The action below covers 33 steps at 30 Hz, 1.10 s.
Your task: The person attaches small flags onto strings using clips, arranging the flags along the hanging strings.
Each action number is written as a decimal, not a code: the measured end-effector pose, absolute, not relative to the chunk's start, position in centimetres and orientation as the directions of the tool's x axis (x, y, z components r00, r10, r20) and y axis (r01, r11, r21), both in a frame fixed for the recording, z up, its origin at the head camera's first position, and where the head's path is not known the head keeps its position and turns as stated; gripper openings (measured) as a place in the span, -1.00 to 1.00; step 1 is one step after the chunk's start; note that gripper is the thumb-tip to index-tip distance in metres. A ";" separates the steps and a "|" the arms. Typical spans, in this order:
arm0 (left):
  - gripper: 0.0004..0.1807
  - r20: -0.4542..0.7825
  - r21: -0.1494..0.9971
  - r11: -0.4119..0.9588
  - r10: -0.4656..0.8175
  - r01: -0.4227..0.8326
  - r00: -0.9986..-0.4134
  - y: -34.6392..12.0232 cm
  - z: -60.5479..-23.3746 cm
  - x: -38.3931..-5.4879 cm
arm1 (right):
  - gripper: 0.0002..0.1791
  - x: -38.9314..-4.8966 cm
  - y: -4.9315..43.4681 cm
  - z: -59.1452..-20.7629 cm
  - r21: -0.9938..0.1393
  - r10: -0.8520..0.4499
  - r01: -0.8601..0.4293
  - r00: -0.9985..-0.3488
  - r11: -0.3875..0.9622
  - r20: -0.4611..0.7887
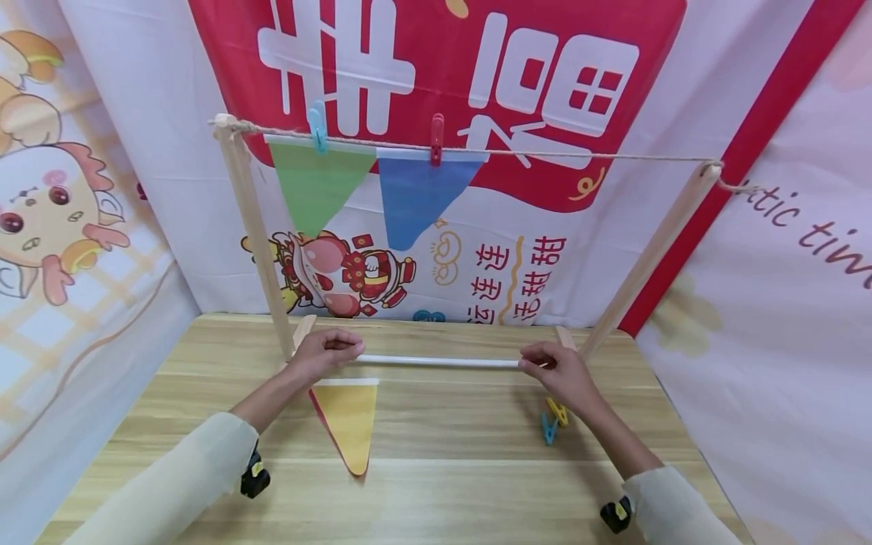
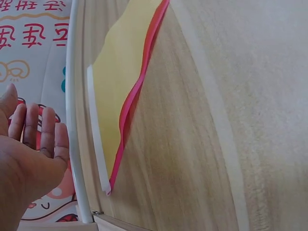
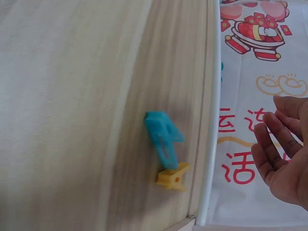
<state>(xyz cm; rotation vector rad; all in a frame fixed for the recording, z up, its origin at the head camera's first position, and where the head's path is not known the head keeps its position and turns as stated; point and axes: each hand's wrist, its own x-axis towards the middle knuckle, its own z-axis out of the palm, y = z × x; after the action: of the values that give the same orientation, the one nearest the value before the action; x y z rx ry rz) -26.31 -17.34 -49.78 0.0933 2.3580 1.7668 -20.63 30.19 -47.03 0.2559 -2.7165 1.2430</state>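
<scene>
My left hand (image 1: 325, 354) hovers by the left end of a white rod (image 1: 439, 362) between two wooden posts. Its fingers are loosely bent and hold nothing in the left wrist view, where the rod passes beside the hand (image 2: 33, 154). At the rod's right end is my right hand (image 1: 555, 371), fingers relaxed and apart from the rod in the right wrist view. A yellow triangular flag (image 1: 347, 424) with a white top strip lies below the left hand, a red edge (image 2: 130, 106) showing under it. A blue clothespin (image 1: 548, 429) and a yellow clothespin (image 1: 557, 411) lie near the right hand.
A twine line (image 1: 579, 155) runs between the left post (image 1: 252, 227) and right post (image 1: 654, 257). From it hang a green flag (image 1: 316, 182) with a light blue clothespin (image 1: 317, 127) and a blue flag (image 1: 418, 193) with a red clothespin (image 1: 437, 138). Printed cloth (image 1: 170, 189) stands behind.
</scene>
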 end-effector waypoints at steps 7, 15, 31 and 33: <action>-0.54 -0.113 0.937 0.346 0.158 -0.052 -0.981 -17.6 -50.2 -26.3 | -0.78 -20.1 31.1 -48.1 -0.733 -0.074 -0.205 -0.975 0.649 0.208; -0.64 -0.101 0.900 0.434 0.153 -0.025 -0.983 -18.4 -51.2 -26.2 | -0.80 -19.7 31.8 -48.8 -0.720 -0.055 -0.160 -0.984 0.675 0.167; -0.91 -0.046 0.735 0.665 0.249 0.136 -0.967 -19.4 -52.3 -25.7 | -0.66 -18.9 34.0 -49.2 -0.644 -0.032 -0.040 -0.999 0.764 0.023; -0.90 -0.053 0.717 0.683 0.252 0.139 -0.966 -19.3 -52.3 -25.6 | -0.63 -18.7 34.3 -49.4 -0.646 -0.022 -0.019 -1.000 0.764 0.002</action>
<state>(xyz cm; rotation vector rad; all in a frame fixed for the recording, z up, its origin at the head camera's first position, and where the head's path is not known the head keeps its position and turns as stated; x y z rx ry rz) -25.58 -19.35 -52.33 0.3210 2.7448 1.1511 -18.71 34.31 -49.36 0.0344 -2.9552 1.0816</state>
